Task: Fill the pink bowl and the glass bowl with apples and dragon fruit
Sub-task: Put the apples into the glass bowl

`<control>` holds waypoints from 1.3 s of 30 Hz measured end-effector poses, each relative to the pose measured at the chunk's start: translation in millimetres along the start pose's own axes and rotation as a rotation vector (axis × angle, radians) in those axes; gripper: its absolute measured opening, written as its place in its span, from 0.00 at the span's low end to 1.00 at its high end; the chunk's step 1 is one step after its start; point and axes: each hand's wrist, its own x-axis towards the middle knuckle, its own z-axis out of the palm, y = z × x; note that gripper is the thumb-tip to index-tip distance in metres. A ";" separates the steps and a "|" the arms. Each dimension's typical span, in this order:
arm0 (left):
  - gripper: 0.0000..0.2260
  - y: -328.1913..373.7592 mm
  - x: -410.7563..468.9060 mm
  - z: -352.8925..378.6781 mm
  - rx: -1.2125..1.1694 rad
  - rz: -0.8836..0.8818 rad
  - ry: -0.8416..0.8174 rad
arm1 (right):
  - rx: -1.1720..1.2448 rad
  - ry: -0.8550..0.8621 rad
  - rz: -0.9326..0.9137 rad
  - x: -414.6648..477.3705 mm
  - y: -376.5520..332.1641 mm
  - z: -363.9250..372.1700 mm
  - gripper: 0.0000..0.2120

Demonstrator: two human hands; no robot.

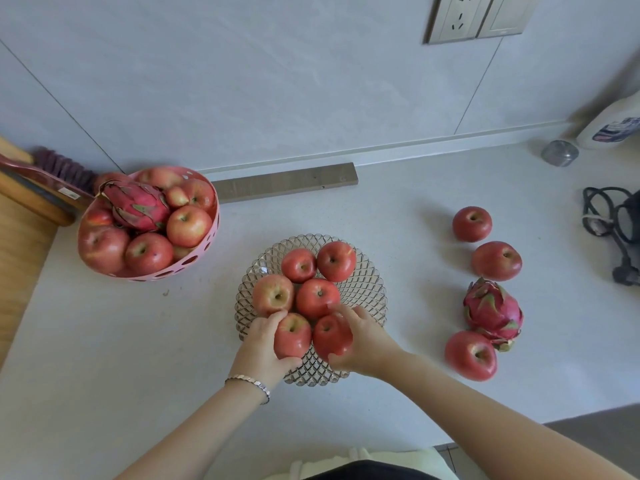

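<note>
The glass bowl (367,289) stands mid-counter with several red apples in it. My left hand (261,348) grips an apple (292,336) at the bowl's near edge. Beside it, my right hand (367,342) grips another apple (330,336), also over the near rim. The pink bowl (202,258) at the left is heaped with apples and holds one dragon fruit (136,206) on top. On the counter to the right lie three loose apples (471,223) (497,260) (471,355) and a second dragon fruit (493,313).
A wooden board (20,244) and a brush (62,168) sit at the far left. A grey bar (284,183) lies along the wall. At the far right are a black cable (609,220), a small jar (559,153) and a white bottle (613,128).
</note>
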 end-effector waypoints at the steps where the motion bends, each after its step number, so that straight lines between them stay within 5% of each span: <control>1: 0.36 3.3 -0.8 0.4 0.039 -0.011 -0.007 | -0.013 0.000 0.000 -0.9 -0.3 -0.9 0.38; 7: 0.36 17.0 -0.6 11.1 0.157 -0.061 -0.037 | -0.080 0.094 -0.059 -20.2 19.1 -40.9 0.30; 10: 0.35 16.4 -2.8 11.8 0.258 -0.062 -0.013 | -0.332 0.033 -0.025 -36.0 42.5 -71.1 0.32; 14: 0.35 17.2 -1.7 18.1 0.450 0.113 0.159 | -0.848 -0.169 0.085 -57.7 86.2 -91.2 0.38; 19: 0.28 35.0 1.4 16.2 0.438 0.355 0.123 | -1.124 -0.203 0.014 -60.9 114.1 -85.1 0.31; 22: 0.26 42.6 3.3 13.3 0.514 0.416 0.066 | -1.015 -0.154 0.000 -59.8 114.2 -88.7 0.35; 27: 0.32 46.5 14.6 17.4 0.528 0.375 -0.043 | -0.304 0.229 -0.015 -46.7 65.6 -101.1 0.35; 29: 0.32 47.5 18.4 19.8 0.573 0.354 -0.069 | -0.159 0.258 -0.024 -32.1 39.5 -102.2 0.34; 39: 0.31 46.0 20.9 22.7 0.495 0.310 -0.111 | -0.518 0.120 -0.126 34.4 3.5 -59.5 0.35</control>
